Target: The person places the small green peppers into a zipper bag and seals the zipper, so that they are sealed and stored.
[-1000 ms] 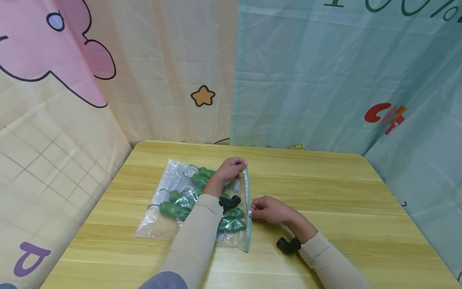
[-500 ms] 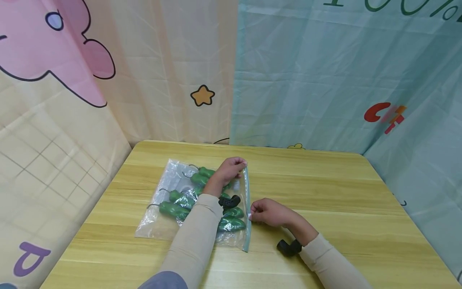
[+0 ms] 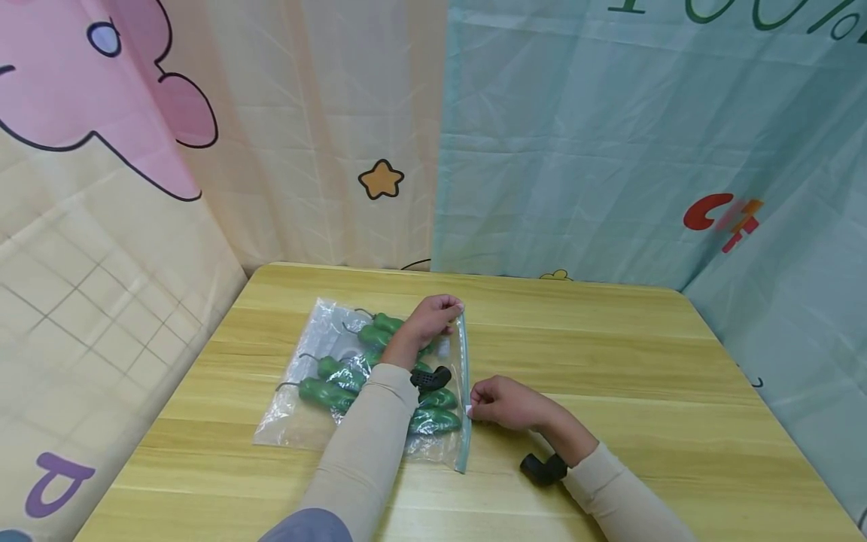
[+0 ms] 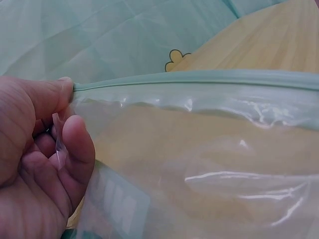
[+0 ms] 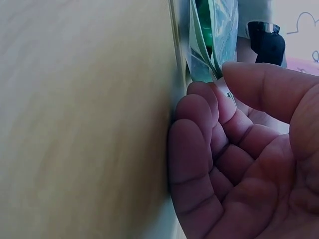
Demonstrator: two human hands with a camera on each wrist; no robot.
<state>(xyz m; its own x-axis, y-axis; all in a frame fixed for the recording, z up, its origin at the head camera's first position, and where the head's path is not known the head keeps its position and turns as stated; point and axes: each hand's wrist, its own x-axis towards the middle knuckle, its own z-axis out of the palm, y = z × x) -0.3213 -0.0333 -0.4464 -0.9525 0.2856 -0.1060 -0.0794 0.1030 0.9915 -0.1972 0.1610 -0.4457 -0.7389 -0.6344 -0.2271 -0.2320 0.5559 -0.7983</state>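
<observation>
A clear zip bag (image 3: pixel 287 421) lies flat on the wooden table, with several green peppers (image 3: pixel 323 393) inside. Its pale green zip edge (image 3: pixel 464 354) runs along the right side. At the far end of that edge, my left hand (image 3: pixel 428 320) pinches the bag's corner between thumb and fingers. My right hand (image 3: pixel 511 403) pinches the small white zip slider (image 3: pixel 468 410) lower down the edge. In the right wrist view, two green zip strips (image 5: pixel 200 37) stand parted and converge at the pinching fingertips (image 5: pixel 234 74). My left forearm covers part of the peppers.
The wooden table (image 3: pixel 609 354) extends right of the bag. Printed curtains (image 3: pixel 569 150) hang right behind its far edge and at both sides. A black wrist camera (image 3: pixel 431 379) on my left wrist sits over the bag; another black camera (image 3: pixel 543 468) is at my right wrist.
My right hand has slid a short way toward the near end of the zip edge, bringing the white slider along. The left hand and the bag have stayed in place.
</observation>
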